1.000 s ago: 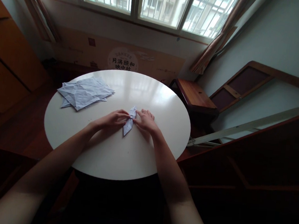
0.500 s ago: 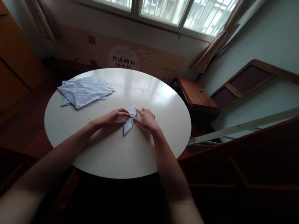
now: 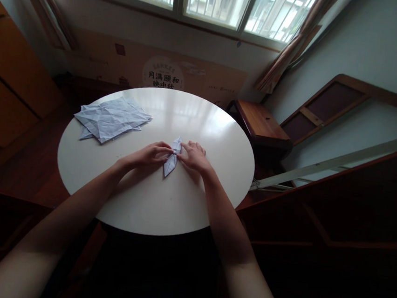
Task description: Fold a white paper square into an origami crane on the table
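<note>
A folded paper piece [image 3: 171, 164] is held down on the round white table [image 3: 158, 201], pinched at its narrow middle between the fingertips of the left hand [image 3: 155, 153] and the right hand [image 3: 194, 156]. Its long axis is run roughly away from the person, tilted slightly, with the far pointed end leaned to the right and the near point to the left. Creased paper sheets [image 3: 112, 118] are stacked (somewhat unevenly) near the table's far left edge.

Curtains [image 3: 286, 57] (pinkish) beside barred windows [image 3: 217, 3]
</note>
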Action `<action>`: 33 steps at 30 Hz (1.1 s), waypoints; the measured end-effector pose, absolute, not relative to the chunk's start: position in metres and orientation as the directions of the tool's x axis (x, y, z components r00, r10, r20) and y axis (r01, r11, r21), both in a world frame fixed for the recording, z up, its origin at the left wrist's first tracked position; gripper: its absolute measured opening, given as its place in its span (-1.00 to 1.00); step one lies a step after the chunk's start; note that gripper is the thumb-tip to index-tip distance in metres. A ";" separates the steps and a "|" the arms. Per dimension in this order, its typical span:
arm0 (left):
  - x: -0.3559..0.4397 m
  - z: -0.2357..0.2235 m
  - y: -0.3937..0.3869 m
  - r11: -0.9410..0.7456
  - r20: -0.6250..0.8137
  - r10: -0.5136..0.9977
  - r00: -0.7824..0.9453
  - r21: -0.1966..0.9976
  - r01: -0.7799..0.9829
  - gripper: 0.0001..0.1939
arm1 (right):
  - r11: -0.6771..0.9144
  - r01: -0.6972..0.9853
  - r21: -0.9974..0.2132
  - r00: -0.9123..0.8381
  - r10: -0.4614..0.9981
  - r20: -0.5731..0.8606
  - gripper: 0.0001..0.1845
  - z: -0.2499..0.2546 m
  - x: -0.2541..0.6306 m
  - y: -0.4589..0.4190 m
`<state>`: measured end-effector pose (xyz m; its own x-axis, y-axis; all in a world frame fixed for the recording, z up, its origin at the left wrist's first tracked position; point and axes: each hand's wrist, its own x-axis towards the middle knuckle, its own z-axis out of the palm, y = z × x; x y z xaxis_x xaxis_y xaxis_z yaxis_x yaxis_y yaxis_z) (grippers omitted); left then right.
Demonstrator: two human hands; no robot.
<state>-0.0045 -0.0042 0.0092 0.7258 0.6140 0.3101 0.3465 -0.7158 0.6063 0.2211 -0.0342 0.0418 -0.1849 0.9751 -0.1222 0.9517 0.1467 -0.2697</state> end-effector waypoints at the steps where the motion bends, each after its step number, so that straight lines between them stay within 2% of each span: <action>1: -0.004 0.009 -0.004 -0.716 0.309 0.614 0.726 0.605 0.348 -0.59 | 0.146 0.952 -0.271 -0.184 0.975 -0.122 -0.28 0.042 0.221 -0.034; 18: -0.005 0.010 -0.004 -0.734 0.314 0.599 0.736 0.584 0.348 -0.56 | 0.147 0.950 -0.275 -0.188 0.973 -0.132 -0.30 0.044 0.220 -0.035; 33: -0.005 0.016 -0.008 -0.692 0.259 0.644 0.720 0.598 0.404 -0.53 | 0.173 0.949 -0.265 -0.207 0.972 -0.109 -0.31 0.044 0.221 -0.037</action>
